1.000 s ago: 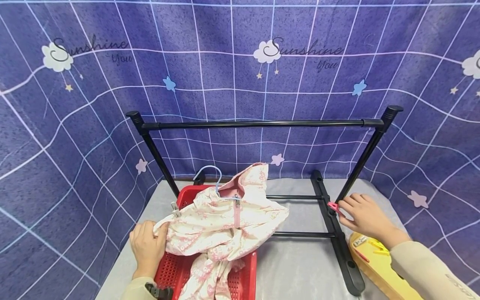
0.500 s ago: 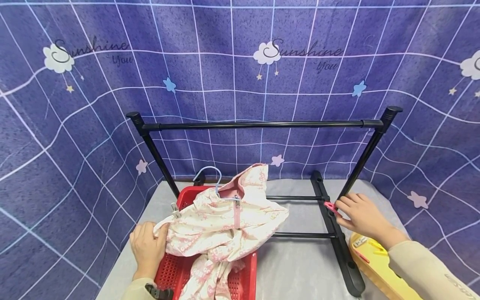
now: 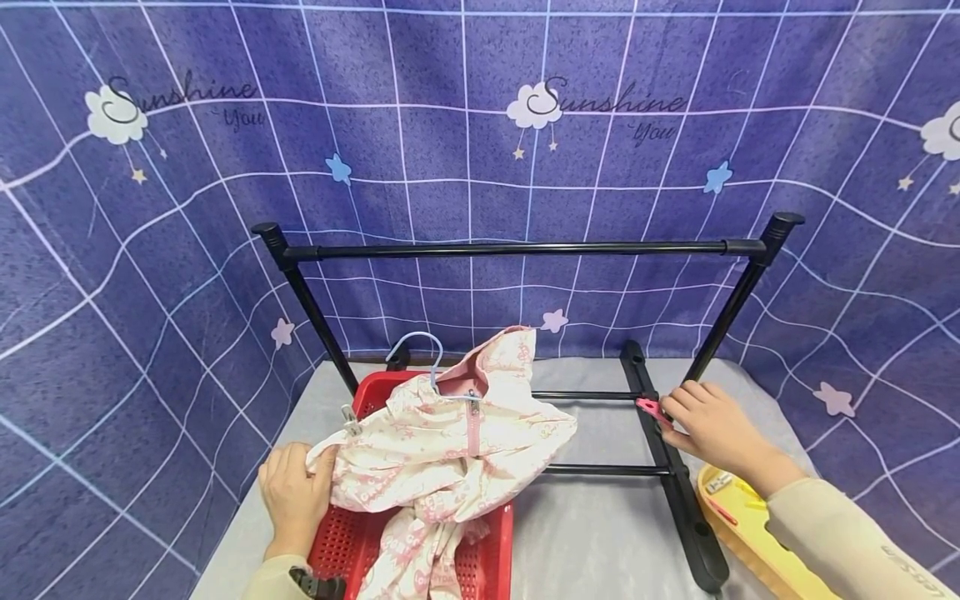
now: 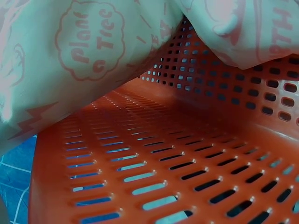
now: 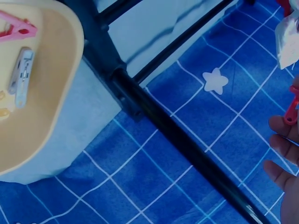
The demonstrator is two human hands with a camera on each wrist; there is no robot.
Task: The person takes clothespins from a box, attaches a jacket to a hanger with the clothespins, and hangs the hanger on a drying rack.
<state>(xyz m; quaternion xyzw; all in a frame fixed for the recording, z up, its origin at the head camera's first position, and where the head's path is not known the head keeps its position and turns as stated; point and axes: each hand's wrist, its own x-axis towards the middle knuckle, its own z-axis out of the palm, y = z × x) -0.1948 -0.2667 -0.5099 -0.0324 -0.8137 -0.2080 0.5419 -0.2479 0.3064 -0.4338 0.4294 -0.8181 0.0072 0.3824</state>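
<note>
A white hooded jacket (image 3: pixel 442 454) with pink print lies over the red basket (image 3: pixel 507 546), a light-blue hanger (image 3: pixel 437 350) at its neck. My left hand (image 3: pixel 294 498) grips the end of one sleeve; the thumb is on top and the fingertips are hidden. Close to that hand, a grey clothespin (image 3: pixel 351 422) sits on the sleeve. To the right of the jacket, my right hand (image 3: pixel 712 429) pinches a pink clothespin (image 3: pixel 649 409) between thumb and fingers. The right wrist view catches part of this clothespin (image 5: pixel 291 114) at its right edge.
Behind the basket stands a black clothes rack (image 3: pixel 525 248), its foot bar (image 3: pixel 693 521) running forward on the right. A yellow tray (image 3: pixel 780 567) at the lower right holds several coloured clothespins. A blue gridded curtain (image 3: pixel 480 125) surrounds the table.
My right hand has moved slightly left with the pink clothespin, toward the jacket. The left hand, jacket and basket stay in place.
</note>
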